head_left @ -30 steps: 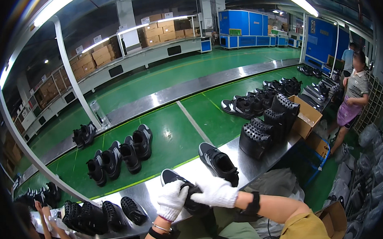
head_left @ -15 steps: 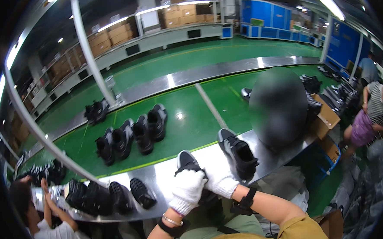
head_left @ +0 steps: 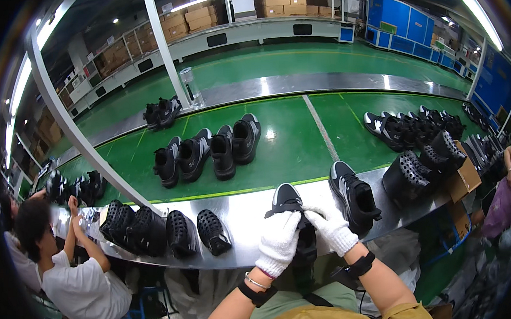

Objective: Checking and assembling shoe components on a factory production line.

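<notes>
Both gloved hands, the left hand (head_left: 278, 241) and the right hand (head_left: 333, 228), are closed around a black shoe (head_left: 293, 216) at the near edge of the desk (head_left: 246, 217). Its partner shoe (head_left: 355, 193) waits just beside it, untouched. The work looks about halfway.

Bright overhead white tube lights (head_left: 476, 21), glare on glossy green conveyor belt (head_left: 268, 134), heavy fisheye bending, dark vignetted corners.

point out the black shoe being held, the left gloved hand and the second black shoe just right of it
held black shoe (head_left: 286, 197), head view, on its toe end
left hand (head_left: 277, 242), head view, on the back of the white glove
second black shoe (head_left: 355, 195), head view, on its side panel
</notes>
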`<state>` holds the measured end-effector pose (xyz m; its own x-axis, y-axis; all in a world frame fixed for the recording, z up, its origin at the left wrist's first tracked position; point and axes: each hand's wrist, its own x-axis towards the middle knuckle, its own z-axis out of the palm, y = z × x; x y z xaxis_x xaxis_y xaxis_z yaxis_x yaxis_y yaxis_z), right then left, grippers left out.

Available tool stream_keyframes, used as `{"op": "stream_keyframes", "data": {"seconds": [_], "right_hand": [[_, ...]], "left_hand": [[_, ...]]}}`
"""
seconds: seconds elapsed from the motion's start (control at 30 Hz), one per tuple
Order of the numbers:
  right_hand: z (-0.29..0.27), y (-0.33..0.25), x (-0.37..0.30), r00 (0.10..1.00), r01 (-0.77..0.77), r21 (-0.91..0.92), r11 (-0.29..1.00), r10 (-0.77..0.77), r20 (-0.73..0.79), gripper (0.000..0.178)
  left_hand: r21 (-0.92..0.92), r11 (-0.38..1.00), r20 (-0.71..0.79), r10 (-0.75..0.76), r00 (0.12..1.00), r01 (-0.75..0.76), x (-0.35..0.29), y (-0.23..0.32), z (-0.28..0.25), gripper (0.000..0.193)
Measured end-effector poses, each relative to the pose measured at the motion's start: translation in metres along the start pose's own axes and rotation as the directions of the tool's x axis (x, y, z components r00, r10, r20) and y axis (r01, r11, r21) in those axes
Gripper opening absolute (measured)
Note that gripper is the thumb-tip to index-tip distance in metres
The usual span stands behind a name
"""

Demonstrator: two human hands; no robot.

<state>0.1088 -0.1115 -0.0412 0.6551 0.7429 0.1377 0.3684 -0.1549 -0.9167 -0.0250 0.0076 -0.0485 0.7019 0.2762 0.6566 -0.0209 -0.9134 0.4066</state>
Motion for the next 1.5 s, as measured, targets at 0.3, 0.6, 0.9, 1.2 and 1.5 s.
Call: {"op": "stream_keyframes", "data": {"seconds": [0.3, 0.6, 0.9, 1.2, 1.5], "right_hand": [[-0.019, -0.004, 0.014, 0.962, -0.109, -0.01, 0.994, 0.108, 0.25, 0.029], [-0.013, -0.004, 0.004, 0.971, 0.222, -0.238, 0.945, -0.193, 0.14, 0.028], [-0.132, -0.061, -0.043, 0.985, 0.112, -0.648, 0.753, -0.172, -0.03, 0.043], [-0.095, -0.074, -0.045, 0.879, 0.117, -0.838, 0.532, 0.337, 0.337, 0.075], [-0.072, -0.035, 0.109, 0.922, 0.271, -0.783, 0.56, 0.084, 0.378, 0.044]], "left_hand": [[0.263, 0.907, -0.142, -0.302, 0.943, 0.329, -0.039, 0.001, -0.012, 0.042], [0.391, 0.915, -0.038, -0.092, 0.995, 0.1, -0.066, 0.003, 0.009, 0.043], [-0.106, 0.813, 0.067, -0.568, 0.82, 0.572, -0.08, -0.01, -0.031, 0.046], [-0.121, 0.94, 0.112, -0.307, 0.945, 0.32, -0.011, 0.02, 0.065, 0.066], [0.118, 0.939, 0.234, -0.343, 0.91, 0.324, -0.009, -0.03, 0.075, 0.05]]}}
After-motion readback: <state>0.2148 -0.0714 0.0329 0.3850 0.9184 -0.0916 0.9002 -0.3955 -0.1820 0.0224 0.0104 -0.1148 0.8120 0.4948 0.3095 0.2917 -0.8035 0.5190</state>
